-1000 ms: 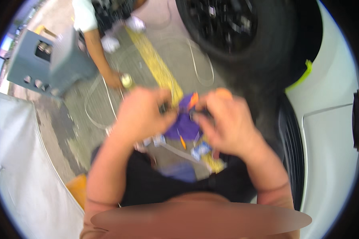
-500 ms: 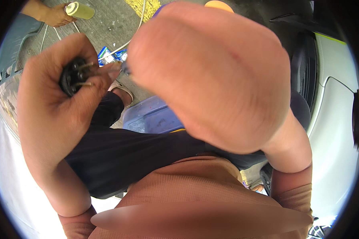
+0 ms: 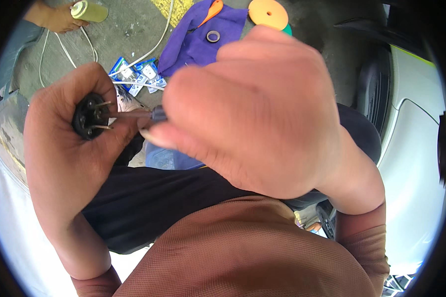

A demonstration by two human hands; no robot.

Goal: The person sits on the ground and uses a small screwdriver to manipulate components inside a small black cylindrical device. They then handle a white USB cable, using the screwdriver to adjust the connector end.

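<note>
The left hand [image 3: 67, 143] curls around a black round plug [image 3: 88, 121], its metal prongs pointing toward the right hand [image 3: 262, 119]. The right hand is closed in a fist on a thin-shafted screwdriver [image 3: 159, 114], most of whose handle is hidden; the shaft reaches to the plug's face, but whether its tip sits in a screw I cannot tell.

The plug looks light and stiff, probably hard plastic, and its rounded rim could turn under twisting. It is best held around the rim, clear of the prongs, which might bend. The screwdriver should handle rigidly by its grip; its narrow shaft could slip.

Beyond the hands, blue-and-white packets [image 3: 126, 74] and a soft purple cloth [image 3: 193, 42] lie on the floor [image 3: 126, 27]. A small ring [image 3: 213, 41] rests on the cloth, with an orange disc [image 3: 275, 17] beside it. Farther left, a co-worker's hand [image 3: 59, 19] touches a yellowish bottle [image 3: 91, 11].
</note>
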